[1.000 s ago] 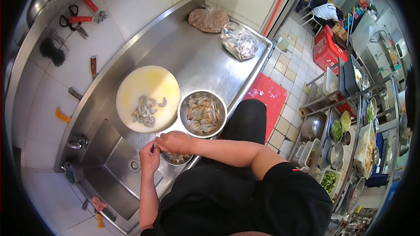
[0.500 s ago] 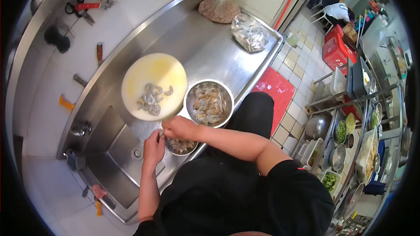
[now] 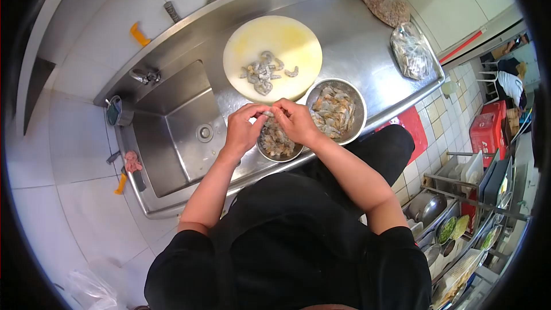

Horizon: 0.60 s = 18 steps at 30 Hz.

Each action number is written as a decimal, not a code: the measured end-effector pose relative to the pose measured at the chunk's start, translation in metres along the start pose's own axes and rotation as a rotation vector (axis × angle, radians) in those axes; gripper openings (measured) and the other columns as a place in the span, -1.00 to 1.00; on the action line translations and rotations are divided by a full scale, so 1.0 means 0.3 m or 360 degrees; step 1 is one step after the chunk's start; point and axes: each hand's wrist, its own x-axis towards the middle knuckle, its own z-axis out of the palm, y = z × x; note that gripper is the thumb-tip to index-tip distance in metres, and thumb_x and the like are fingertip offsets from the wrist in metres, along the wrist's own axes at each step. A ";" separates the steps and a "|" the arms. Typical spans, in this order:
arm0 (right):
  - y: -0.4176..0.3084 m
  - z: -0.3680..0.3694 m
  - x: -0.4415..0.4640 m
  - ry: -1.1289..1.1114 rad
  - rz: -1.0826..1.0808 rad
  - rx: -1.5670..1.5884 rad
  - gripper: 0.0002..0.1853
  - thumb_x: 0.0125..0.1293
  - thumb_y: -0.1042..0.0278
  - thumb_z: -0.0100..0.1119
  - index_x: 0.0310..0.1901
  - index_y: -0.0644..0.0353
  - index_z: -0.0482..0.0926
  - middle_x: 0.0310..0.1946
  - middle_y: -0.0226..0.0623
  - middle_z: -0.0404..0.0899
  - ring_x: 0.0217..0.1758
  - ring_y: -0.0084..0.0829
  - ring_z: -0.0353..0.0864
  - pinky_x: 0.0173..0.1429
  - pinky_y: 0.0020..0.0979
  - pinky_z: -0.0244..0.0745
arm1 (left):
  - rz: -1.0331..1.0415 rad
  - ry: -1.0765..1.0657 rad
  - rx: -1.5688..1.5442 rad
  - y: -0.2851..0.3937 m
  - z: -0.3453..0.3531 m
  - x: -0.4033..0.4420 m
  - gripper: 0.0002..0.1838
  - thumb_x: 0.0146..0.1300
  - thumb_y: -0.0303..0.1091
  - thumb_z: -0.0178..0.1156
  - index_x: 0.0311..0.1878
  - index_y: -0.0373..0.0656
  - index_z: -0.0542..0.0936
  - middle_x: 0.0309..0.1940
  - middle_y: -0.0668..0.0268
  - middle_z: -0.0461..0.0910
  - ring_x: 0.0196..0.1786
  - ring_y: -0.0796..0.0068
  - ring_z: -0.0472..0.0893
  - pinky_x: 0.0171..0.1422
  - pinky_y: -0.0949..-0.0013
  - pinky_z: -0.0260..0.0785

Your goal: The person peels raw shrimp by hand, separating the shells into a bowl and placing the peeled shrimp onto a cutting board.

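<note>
My left hand (image 3: 244,130) and my right hand (image 3: 297,123) meet over a small metal bowl (image 3: 279,157) of shrimp shells, both pinching one shrimp (image 3: 268,114) between their fingertips. Just above them lies a round white cutting board (image 3: 298,33) with a pile of peeled grey shrimp (image 3: 262,73) and one shrimp apart at its right. To the right of my hands a larger metal colander (image 3: 362,116) holds many unpeeled shrimp (image 3: 333,112).
A sink basin (image 3: 172,138) with a faucet (image 3: 144,76) is at the left. Two filled plastic bags (image 3: 385,4) (image 3: 412,51) lie at the counter's right end. Shelves of food containers (image 3: 453,227) stand at the lower right. A person (image 3: 509,86) is in the far background.
The view has swung right and tilted, so the counter appears turned and the sink shows more fully. Both hands remain together over the small bowl, with the fingers now more visible around the shrimp.
</note>
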 end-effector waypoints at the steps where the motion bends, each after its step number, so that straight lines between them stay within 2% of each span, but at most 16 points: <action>1: -0.003 -0.002 0.001 -0.0003 -0.0003 -0.0001 -0.78 0.57 0.26 0.20 -0.08 0.26 0.68 -0.40 0.01 0.69 -0.37 -0.13 0.70 -0.22 -0.18 0.55 | -0.0008 0.0009 -0.0125 -0.011 0.010 -0.001 -0.75 0.27 -0.51 0.45 0.03 -0.22 0.79 -0.08 0.23 0.80 -0.11 0.47 0.75 0.08 0.38 0.61; 2: -0.006 -0.005 0.002 0.0014 0.0040 -0.0072 -0.78 0.56 0.26 0.20 -0.10 0.26 0.67 -0.39 0.02 0.70 -0.35 -0.06 0.70 -0.21 -0.15 0.55 | -0.0007 0.0011 -0.0124 -0.021 0.020 -0.004 -0.75 0.27 -0.51 0.45 0.03 -0.22 0.79 -0.08 0.23 0.80 -0.11 0.47 0.75 0.08 0.38 0.61; 4: -0.002 -0.008 0.000 0.0031 0.0082 -0.0138 -0.77 0.54 0.25 0.19 -0.13 0.27 0.65 -0.37 0.04 0.70 -0.34 0.01 0.71 -0.19 -0.12 0.55 | -0.0150 0.0113 -0.0573 -0.035 0.030 -0.012 -0.77 0.29 -0.54 0.45 0.01 -0.24 0.79 -0.10 0.27 0.80 -0.13 0.54 0.74 0.02 0.39 0.62; 6: 0.012 -0.011 -0.003 -0.0153 0.0237 -0.0384 -0.79 0.50 0.29 0.19 -0.16 0.29 0.62 -0.33 0.10 0.71 -0.25 0.15 0.71 -0.14 -0.03 0.56 | -0.0121 0.0136 -0.0723 -0.046 0.023 -0.010 -0.77 0.32 -0.53 0.45 0.03 -0.29 0.77 -0.09 0.26 0.79 -0.13 0.54 0.74 0.02 0.41 0.63; 7: 0.040 -0.006 -0.007 -0.0156 0.0233 -0.0381 -0.79 0.50 0.29 0.19 -0.16 0.29 0.62 -0.33 0.10 0.71 -0.25 0.15 0.71 -0.14 -0.03 0.56 | -0.0090 0.0159 -0.0878 -0.050 0.019 -0.009 -0.76 0.36 -0.51 0.45 0.05 -0.33 0.74 -0.09 0.24 0.78 -0.13 0.54 0.74 0.02 0.43 0.63; 8: 0.079 0.005 -0.009 -0.0252 0.0165 -0.0569 -0.83 0.43 0.33 0.26 -0.15 0.28 0.63 -0.35 0.01 0.71 -0.32 -0.04 0.72 -0.16 -0.13 0.58 | -0.0090 0.0165 -0.0874 -0.056 0.015 -0.010 -0.76 0.36 -0.51 0.45 0.05 -0.33 0.74 -0.09 0.24 0.78 -0.13 0.54 0.74 0.02 0.43 0.63; 9: 0.087 0.008 -0.009 -0.0347 0.0096 -0.0757 -0.83 0.36 0.37 0.33 -0.13 0.27 0.63 -0.36 -0.09 0.72 -0.38 -0.23 0.72 -0.19 -0.23 0.60 | -0.0226 0.0108 -0.1023 -0.063 0.010 -0.010 -0.72 0.37 -0.51 0.44 0.10 -0.37 0.70 -0.09 0.22 0.76 -0.15 0.52 0.74 0.02 0.44 0.64; 10: 0.094 0.006 -0.010 -0.0350 0.0091 -0.0756 -0.83 0.36 0.37 0.33 -0.13 0.27 0.63 -0.36 -0.09 0.72 -0.38 -0.23 0.72 -0.19 -0.23 0.60 | -0.0364 0.0050 -0.1173 -0.069 0.006 -0.010 -0.68 0.38 -0.51 0.44 0.14 -0.40 0.66 -0.09 0.20 0.75 -0.17 0.51 0.75 0.02 0.44 0.65; 11: 0.102 0.002 -0.012 -0.0403 -0.0001 -0.0693 -0.83 0.34 0.36 0.33 -0.13 0.26 0.64 -0.34 -0.09 0.73 -0.35 -0.18 0.74 -0.16 -0.20 0.61 | -0.0363 0.0053 -0.1173 -0.073 0.005 -0.011 -0.68 0.38 -0.51 0.44 0.14 -0.40 0.66 -0.09 0.20 0.75 -0.17 0.51 0.75 0.02 0.44 0.65; 13: 0.072 -0.009 -0.008 -0.0462 -0.0091 -0.0634 -0.82 0.33 0.36 0.33 -0.12 0.25 0.65 -0.33 -0.10 0.74 -0.31 -0.13 0.76 -0.14 -0.18 0.62 | -0.0488 0.0042 -0.1258 -0.078 0.008 -0.017 -0.67 0.38 -0.56 0.38 0.18 -0.35 0.62 -0.09 0.19 0.75 -0.15 0.46 0.75 0.07 0.31 0.68; 16: 0.024 -0.023 -0.004 -0.0326 0.0031 -0.0517 -0.80 0.34 0.39 0.33 -0.08 0.28 0.67 -0.31 -0.09 0.75 -0.30 -0.22 0.77 -0.14 -0.24 0.63 | -0.0505 0.0002 -0.1254 -0.101 0.016 -0.025 -0.69 0.41 -0.53 0.37 0.18 -0.35 0.63 -0.08 0.18 0.75 -0.13 0.44 0.76 0.06 0.32 0.69; 18: -0.005 -0.022 -0.001 -0.0186 0.0012 -0.0223 -0.75 0.35 0.41 0.36 0.00 0.31 0.68 -0.32 -0.10 0.76 -0.33 -0.31 0.77 -0.19 -0.31 0.64 | -0.0510 0.0004 -0.1179 -0.106 0.031 -0.030 -0.69 0.43 -0.52 0.35 0.18 -0.36 0.63 -0.08 0.17 0.76 -0.12 0.45 0.76 0.04 0.33 0.68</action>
